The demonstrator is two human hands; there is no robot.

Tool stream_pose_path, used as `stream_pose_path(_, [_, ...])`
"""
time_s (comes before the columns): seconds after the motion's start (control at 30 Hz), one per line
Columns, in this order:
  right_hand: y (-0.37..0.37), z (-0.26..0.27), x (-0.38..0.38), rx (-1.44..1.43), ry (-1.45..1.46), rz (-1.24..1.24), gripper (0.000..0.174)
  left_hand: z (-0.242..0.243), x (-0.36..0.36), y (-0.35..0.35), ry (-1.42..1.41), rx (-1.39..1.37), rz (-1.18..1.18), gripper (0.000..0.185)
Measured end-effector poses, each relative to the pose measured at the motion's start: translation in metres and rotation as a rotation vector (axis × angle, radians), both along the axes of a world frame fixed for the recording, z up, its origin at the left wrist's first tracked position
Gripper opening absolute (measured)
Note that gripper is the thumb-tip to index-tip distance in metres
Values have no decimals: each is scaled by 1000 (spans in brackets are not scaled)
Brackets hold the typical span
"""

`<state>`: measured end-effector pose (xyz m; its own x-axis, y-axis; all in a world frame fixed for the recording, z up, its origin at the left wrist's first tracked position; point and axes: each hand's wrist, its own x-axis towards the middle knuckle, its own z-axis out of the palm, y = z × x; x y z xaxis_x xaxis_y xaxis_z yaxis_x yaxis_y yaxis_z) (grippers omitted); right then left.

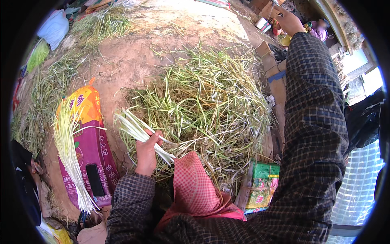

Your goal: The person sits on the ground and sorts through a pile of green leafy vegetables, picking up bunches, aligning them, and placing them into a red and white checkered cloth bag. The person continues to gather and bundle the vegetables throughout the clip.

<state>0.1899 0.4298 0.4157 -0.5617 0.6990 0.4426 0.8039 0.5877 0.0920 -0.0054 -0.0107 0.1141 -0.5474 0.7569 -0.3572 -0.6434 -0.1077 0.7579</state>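
Note:
My left hand (148, 149) grips a small bunch of pale, chive-like stems (131, 124), white at the lower ends, above the near left side of a heap of loose stalks and leaves (201, 106). Far off at the upper right, my right hand (291, 22) reaches out at arm's length. Its index finger is stretched out, and nothing shows in it. Left of my left hand, a longer bunch of whitish stems with yellow-green leaves (71, 155) lies across a purple and orange printed sack (90, 131). A black phone (95, 180) also rests on that sack.
A red checked cloth (195, 183) covers my lap. Tied printed packets (261, 192) stand right of it. More trimmings (103, 26) lie at the far left near a pale blue bag (54, 29). Beyond my right hand is another person (320, 32). Wooden pieces (269, 62) edge the heap.

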Motion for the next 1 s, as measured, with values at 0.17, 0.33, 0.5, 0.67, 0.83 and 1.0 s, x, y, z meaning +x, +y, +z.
stream_pose_path(0.17, [0, -9, -8, 400, -643, -34, 29, 0, 3, 2, -5, -15, 21, 12])
stream_pose_path(0.33, [-143, -145, -60, -522, 120, 436, 38, 4, -16, -12, 18, -34, 119, 12])
stream_pose_path(0.5, [-301, -257, -76, -1478, 341, 561, 31, -1, -16, -8, 16, 7, -60, 14])
stream_pose_path(0.67, [-342, -327, -66, -1771, 593, 685, 24, 2, -21, -12, 52, 47, -102, 13])
stream_pose_path(0.83, [-337, -315, -57, -1918, 605, 664, 21, 2, -22, -10, 99, 111, -168, 13])
stream_pose_path(1.0, [-338, -327, -57, -2080, 713, 594, 17, 5, -18, -8, 123, 139, -217, 12])
